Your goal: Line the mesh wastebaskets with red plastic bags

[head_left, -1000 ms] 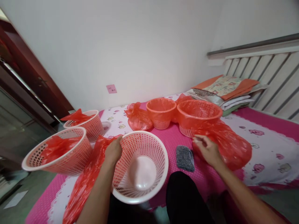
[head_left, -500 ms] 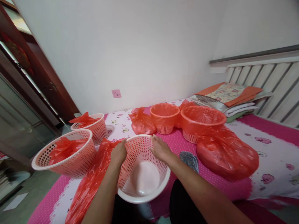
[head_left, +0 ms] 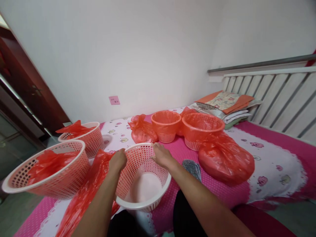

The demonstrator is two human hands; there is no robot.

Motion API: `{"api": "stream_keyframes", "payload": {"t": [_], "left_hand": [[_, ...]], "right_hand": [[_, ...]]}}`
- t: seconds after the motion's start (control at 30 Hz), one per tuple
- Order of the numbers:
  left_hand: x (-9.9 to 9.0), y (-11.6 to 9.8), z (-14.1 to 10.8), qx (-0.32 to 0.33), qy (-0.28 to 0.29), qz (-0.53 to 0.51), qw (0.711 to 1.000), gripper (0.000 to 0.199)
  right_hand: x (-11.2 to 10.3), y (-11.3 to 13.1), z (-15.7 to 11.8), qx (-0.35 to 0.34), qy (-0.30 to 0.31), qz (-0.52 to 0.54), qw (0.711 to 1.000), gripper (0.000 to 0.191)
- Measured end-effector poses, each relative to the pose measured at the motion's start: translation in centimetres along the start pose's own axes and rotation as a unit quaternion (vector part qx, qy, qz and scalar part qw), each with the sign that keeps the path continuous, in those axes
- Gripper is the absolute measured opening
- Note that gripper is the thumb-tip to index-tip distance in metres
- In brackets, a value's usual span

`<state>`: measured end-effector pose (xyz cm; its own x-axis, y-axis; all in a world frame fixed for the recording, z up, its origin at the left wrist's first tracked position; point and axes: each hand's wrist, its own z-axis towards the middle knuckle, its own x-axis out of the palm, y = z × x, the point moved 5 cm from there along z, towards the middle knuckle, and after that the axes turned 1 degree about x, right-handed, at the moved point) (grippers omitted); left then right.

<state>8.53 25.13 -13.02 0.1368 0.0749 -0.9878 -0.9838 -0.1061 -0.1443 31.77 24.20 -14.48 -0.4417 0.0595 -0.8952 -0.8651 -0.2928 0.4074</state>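
Right in front of me a white plastic basket [head_left: 145, 186] with perforated walls tilts toward me, and its inside shows nothing in it. My left hand [head_left: 118, 160] is closed round the basket's rim at the far left. On the far right of the same rim my right hand [head_left: 161, 154] grips with its fingers inside the wall. A loose red plastic bag [head_left: 84, 192] lies spread on the bed just left of the basket, partly behind my left forearm. A grey cloth item [head_left: 192, 168] lies to the right of my right forearm.
Two pale baskets [head_left: 81, 176] holding red bags stand at left. Beyond are a bag-lined basket [head_left: 166, 126], another lined basket [head_left: 203, 130] and knotted red bags, one a full bag [head_left: 225, 159] at right. Folded bedding [head_left: 225, 103] lies by the white bed rail [head_left: 274, 98].
My view has turned to the right, so everything sits further left in the picture. Both hands keep their hold on the basket rim.
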Motion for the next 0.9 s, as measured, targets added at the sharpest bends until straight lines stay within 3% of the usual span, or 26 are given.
{"api": "stream_keyframes", "payload": {"t": [0.27, 0.9], "left_hand": [[-0.4, -0.2, -0.9, -0.033, 0.007, 0.033, 0.999, 0.038], [-0.5, 0.1, -5.2, -0.033, -0.045, 0.018, 0.998, 0.036]], "right_hand": [[-0.2, 0.2, -0.5, -0.001, -0.005, -0.008, 1.0, 0.069], [-0.7, 1.3, -5.9, -0.024, -0.089, -0.002, 0.996, 0.076]]}}
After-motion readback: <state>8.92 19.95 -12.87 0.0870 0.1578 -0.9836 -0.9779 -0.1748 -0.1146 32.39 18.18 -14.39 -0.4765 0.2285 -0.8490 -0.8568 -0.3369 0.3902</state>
